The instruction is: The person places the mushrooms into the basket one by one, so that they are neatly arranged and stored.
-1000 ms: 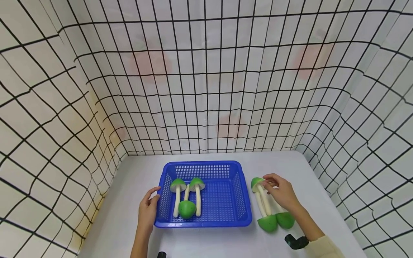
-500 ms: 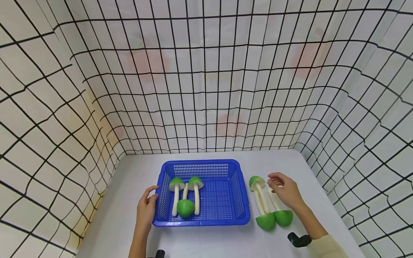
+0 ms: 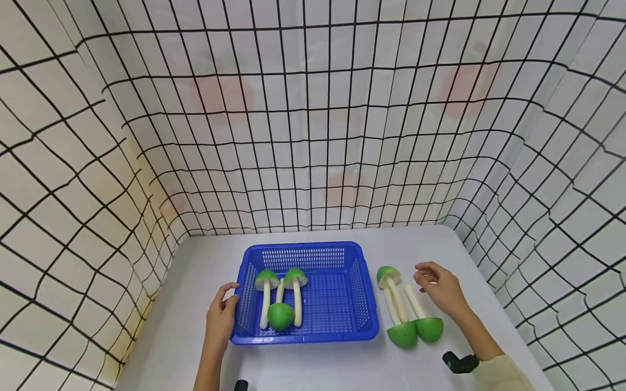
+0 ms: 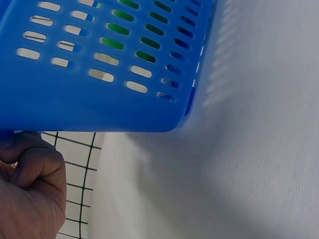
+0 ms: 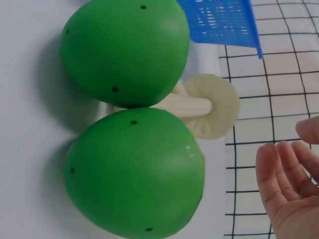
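Note:
A blue plastic basket [image 3: 305,339] stands on the white table with three green-capped toy mushrooms in its left half. Two of them have caps at the far side; the third mushroom's cap [image 3: 281,316] faces the near side. My left hand [image 3: 221,316] holds the basket's left rim, its fingers [image 4: 37,162] curled at the rim in the left wrist view. Right of the basket lie three more mushrooms: one cap [image 3: 388,277] far, two caps [image 3: 402,335] near. My right hand [image 3: 444,289] hovers beside the rightmost mushroom [image 3: 429,329], fingers loosely bent, holding nothing.
Black grid netting [image 3: 318,125] over white cloth walls rises at the back and both sides of the table [image 3: 303,369]. A black wrist-camera part [image 3: 458,363] shows by the right wrist, another black piece [image 3: 241,385] near the left forearm.
My right hand has drawn away from the mushrooms at the basket's right, moving rightward and uncovering the rightmost stem. The left hand stays at the basket's rim. The head view has shifted slightly.

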A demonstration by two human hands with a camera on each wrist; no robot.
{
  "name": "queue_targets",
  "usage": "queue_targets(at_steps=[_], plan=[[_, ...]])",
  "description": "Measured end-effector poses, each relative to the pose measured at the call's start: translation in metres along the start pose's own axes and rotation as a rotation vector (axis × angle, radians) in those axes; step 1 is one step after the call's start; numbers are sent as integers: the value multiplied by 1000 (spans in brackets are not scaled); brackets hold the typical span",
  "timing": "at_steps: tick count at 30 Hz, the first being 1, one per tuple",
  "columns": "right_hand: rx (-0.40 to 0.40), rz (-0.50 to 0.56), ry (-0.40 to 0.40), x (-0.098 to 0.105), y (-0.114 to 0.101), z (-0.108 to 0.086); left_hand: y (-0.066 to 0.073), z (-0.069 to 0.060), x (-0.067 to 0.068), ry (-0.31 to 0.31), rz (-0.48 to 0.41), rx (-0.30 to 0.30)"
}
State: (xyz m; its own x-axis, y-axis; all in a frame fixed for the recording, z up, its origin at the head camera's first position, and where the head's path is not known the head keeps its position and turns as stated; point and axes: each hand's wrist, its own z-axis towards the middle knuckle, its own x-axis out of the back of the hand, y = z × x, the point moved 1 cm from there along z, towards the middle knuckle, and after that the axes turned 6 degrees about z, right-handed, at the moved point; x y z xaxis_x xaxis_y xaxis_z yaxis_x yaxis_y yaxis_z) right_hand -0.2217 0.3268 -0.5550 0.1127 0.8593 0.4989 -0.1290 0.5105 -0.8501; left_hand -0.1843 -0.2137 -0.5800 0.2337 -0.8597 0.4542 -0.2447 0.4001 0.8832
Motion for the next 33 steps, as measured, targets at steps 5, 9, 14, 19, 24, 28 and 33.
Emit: queue_targets(at_steps=[5,9,14,19,24,28,33], plan=[[-33,9,-6,-5,10,0,-1,0,3,11,5,-10],[-46,-4,2,-7,13,0,-1,0,3,18,-5,-11],[-57,-29,5,-7,16,3,-1,-1,2,25,-11,-12],[-88,-45,-12,-8,22,4,-3,0,1,27,-7,-16],[-147,-46,-49,-11,31,1,-4,-3,0,21,-11,-3],[-169,-73,-66,-13,37,-4,-5,-5,-1,17,-13,3],[-160,-115,-76,-16,42,-7,-3,-3,-1,13,-24,5]])
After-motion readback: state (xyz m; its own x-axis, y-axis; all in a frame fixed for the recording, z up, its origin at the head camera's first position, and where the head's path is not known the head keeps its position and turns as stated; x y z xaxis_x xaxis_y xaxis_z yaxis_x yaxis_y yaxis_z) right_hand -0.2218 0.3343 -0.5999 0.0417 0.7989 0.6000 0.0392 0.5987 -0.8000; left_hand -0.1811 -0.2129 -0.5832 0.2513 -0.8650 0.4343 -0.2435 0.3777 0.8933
